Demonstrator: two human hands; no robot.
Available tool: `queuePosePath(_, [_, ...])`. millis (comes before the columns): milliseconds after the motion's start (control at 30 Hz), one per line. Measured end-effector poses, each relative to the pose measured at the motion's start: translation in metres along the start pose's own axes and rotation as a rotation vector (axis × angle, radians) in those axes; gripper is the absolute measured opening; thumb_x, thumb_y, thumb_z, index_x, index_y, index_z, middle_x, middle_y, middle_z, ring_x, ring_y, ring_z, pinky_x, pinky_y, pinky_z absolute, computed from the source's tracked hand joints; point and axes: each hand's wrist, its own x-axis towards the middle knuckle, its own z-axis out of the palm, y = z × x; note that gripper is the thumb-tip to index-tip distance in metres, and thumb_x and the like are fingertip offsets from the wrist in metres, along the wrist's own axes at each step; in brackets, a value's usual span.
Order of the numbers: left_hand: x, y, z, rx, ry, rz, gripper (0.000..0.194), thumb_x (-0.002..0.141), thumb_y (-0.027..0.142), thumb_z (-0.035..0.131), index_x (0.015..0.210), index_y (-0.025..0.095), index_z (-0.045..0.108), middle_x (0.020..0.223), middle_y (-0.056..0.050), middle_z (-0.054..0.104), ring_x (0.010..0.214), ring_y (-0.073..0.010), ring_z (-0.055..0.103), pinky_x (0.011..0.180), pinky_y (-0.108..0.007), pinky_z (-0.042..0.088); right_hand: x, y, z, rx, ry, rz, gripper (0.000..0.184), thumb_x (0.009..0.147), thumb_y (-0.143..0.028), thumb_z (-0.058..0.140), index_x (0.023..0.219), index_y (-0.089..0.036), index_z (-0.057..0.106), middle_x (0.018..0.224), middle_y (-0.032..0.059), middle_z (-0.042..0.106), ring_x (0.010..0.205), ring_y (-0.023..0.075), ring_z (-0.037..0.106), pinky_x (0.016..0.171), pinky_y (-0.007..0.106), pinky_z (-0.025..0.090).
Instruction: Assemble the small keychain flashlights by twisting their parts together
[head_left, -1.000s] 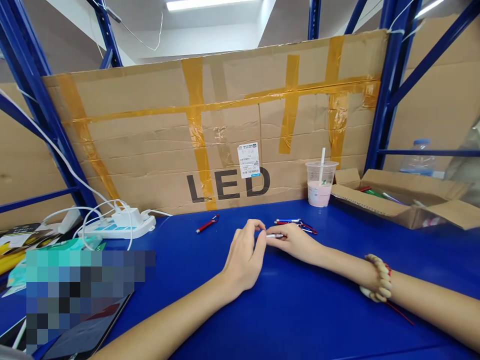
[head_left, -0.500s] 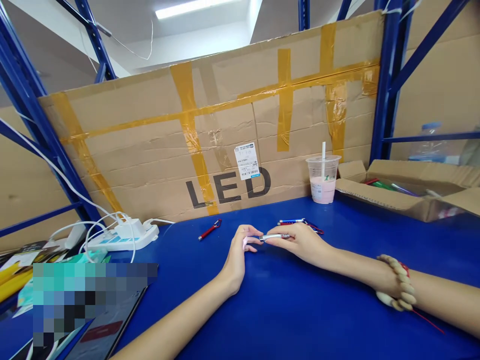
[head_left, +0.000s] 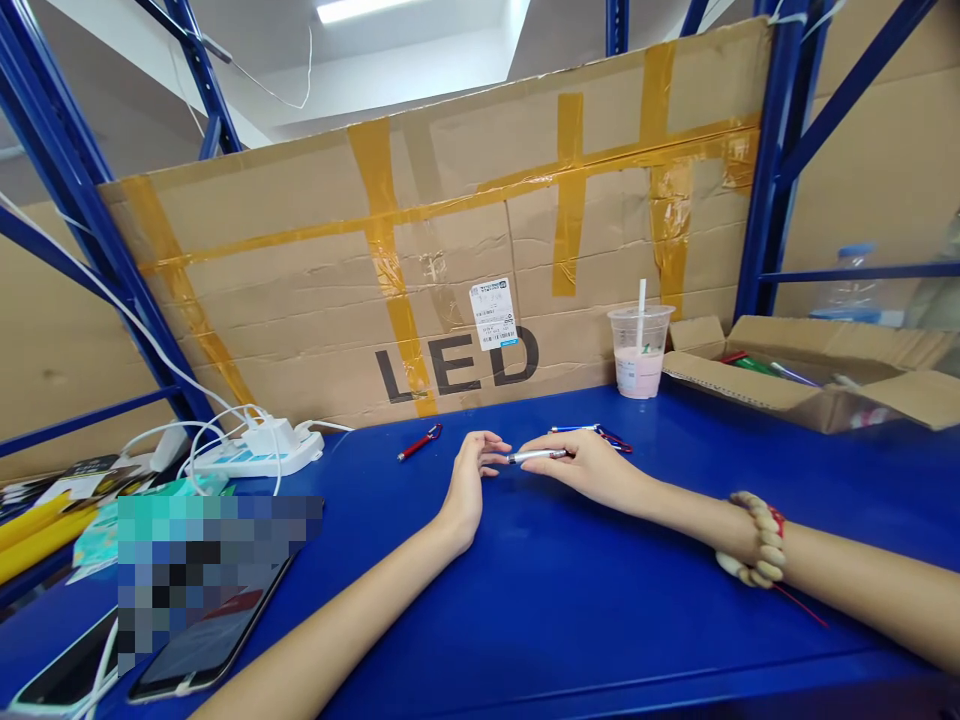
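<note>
A slim silver pen (head_left: 538,455) lies nearly level in my right hand (head_left: 600,468), pinched between thumb and fingers. Its left end points at my left hand (head_left: 469,490), whose curved fingers are apart and close to that end; whether they touch it I cannot tell. Behind my right hand a blue pen (head_left: 574,430) and a red clip (head_left: 616,440) lie on the blue table (head_left: 540,600), partly hidden by the hand. A short red pen with a carabiner clip (head_left: 418,443) rests farther left, beyond my left hand.
A plastic cup with pink drink and straw (head_left: 639,365) stands at the back, beside an open cardboard box (head_left: 795,395) with colourful pens. To the left are a white power strip (head_left: 259,455), cables and a phone (head_left: 217,640). A taped cardboard sheet (head_left: 465,240) closes the back.
The camera view has shifted slightly, so more of the table's front shows. Both hands keep nearly the same pose, with the silver pen still in my right hand.
</note>
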Motion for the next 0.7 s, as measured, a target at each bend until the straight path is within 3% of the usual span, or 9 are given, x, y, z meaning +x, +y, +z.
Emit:
queuePosePath(133, [-0.0008, -0.0015, -0.0005, 0.027, 0.000, 0.060, 0.021, 0.078, 0.032, 0.033, 0.079, 0.018, 0.048, 0.083, -0.004, 0.060, 0.077, -0.0144, 0.055, 0.069, -0.025, 0.037, 0.0003, 0.0019, 0.0016, 0.010, 0.005, 0.010, 0.030, 0.076, -0.043, 0.053, 0.092, -0.021, 0.068, 0.090, 0.0015, 0.068, 0.080, 0.0181, 0.061, 0.069, 0.026, 0.044])
queuePosePath(400, [-0.0003, -0.0039, -0.0010, -0.004, -0.021, -0.040, 0.020, 0.079, 0.028, 0.031, 0.079, 0.017, 0.048, 0.079, -0.003, 0.057, 0.073, -0.0132, 0.054, 0.066, -0.024, 0.037, -0.0017, -0.0019, 0.0031, 0.040, -0.001, 0.062, 0.034, 0.072, -0.048, 0.055, 0.082, -0.019, 0.069, 0.077, 0.0026, 0.068, 0.067, 0.0173, 0.060, 0.057, 0.025, 0.044])
queuePosePath(700, [0.0008, -0.0045, -0.0018, -0.047, -0.045, -0.085, 0.021, 0.082, 0.024, 0.029, 0.079, 0.015, 0.048, 0.074, -0.003, 0.055, 0.066, -0.0112, 0.053, 0.061, -0.022, 0.039, -0.0015, 0.0010, 0.0021, -0.026, -0.006, 0.047, 0.037, 0.066, -0.054, 0.058, 0.078, -0.021, 0.071, 0.068, 0.0011, 0.068, 0.062, 0.0167, 0.058, 0.054, 0.025, 0.043])
